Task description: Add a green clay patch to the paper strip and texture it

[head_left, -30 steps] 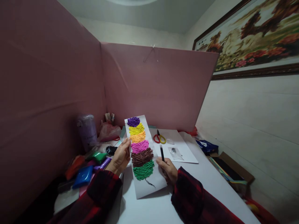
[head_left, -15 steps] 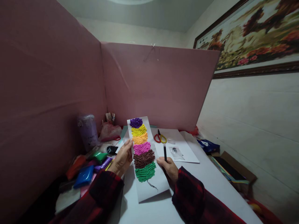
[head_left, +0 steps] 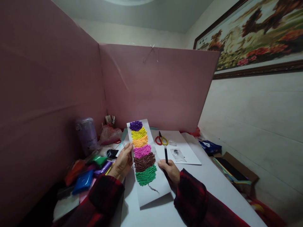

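A long white paper strip (head_left: 151,189) stands tilted up off the white table (head_left: 213,189). Stacked on it are clay patches in purple, yellow, orange, pink, brown and green. My left hand (head_left: 123,162) grips the strip's left edge. My right hand (head_left: 170,171) holds a black pen (head_left: 166,155) upright at the strip's right edge and seems to steady the paper from behind. Both sleeves are red and black plaid.
Red and yellow scissors (head_left: 161,139) and a small clear bag (head_left: 178,155) lie on a white sheet (head_left: 187,151). Coloured clay packets (head_left: 82,181) and a purple bottle (head_left: 85,132) crowd the left. A cardboard box (head_left: 236,173) sits right. Pink boards (head_left: 161,88) wall off the desk.
The strip and both hands have shifted only slightly, first right, then a little back left; the grips are unchanged.
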Motion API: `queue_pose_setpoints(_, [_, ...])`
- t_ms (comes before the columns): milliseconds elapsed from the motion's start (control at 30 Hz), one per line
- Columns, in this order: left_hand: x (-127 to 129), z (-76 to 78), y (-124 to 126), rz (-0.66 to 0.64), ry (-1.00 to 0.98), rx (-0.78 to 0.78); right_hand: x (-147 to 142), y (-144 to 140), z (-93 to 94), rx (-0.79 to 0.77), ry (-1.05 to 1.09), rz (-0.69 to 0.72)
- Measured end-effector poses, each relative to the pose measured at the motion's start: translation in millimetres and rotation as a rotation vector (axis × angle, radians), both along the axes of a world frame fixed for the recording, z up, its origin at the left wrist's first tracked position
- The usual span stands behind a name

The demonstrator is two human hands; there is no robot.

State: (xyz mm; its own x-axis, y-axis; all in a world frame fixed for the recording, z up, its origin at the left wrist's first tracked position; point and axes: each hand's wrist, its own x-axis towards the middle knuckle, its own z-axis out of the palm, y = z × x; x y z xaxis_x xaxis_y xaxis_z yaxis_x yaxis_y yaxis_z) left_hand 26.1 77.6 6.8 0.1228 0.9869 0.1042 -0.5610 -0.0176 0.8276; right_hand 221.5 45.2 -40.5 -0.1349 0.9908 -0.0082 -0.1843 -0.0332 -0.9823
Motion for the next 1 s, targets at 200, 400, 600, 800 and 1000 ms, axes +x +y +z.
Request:
queue_pose_setpoints(200, [-2.4, -6.0, 5.2, 0.019, -0.015, -0.008, 0.3, -5.7, 5.1, -0.024, 0.012, 0.058])
queue_pose_setpoints(400, [-2.4, -3.7, 2.9, 0.030, 0.005, -0.031, 1.8, -5.3, 7.1, -0.006, -0.007, 0.068])
queue_pose_setpoints(600, [-1.2, 2.2, -2.4, 0.025, 0.029, -0.031, 3.1, -0.8, 2.5, 0.035, -0.058, 0.064])
queue_pose_setpoints(800, [-0.8, 2.5, -2.3, 0.038, 0.030, -0.038, 4.9, 0.4, 0.7, 0.042, -0.078, 0.077])
queue_pose_setpoints(1000, [-1.6, 1.6, -1.8, 0.041, 0.029, -0.045, 4.8, 0.5, 1.2, 0.038, -0.048, 0.091])
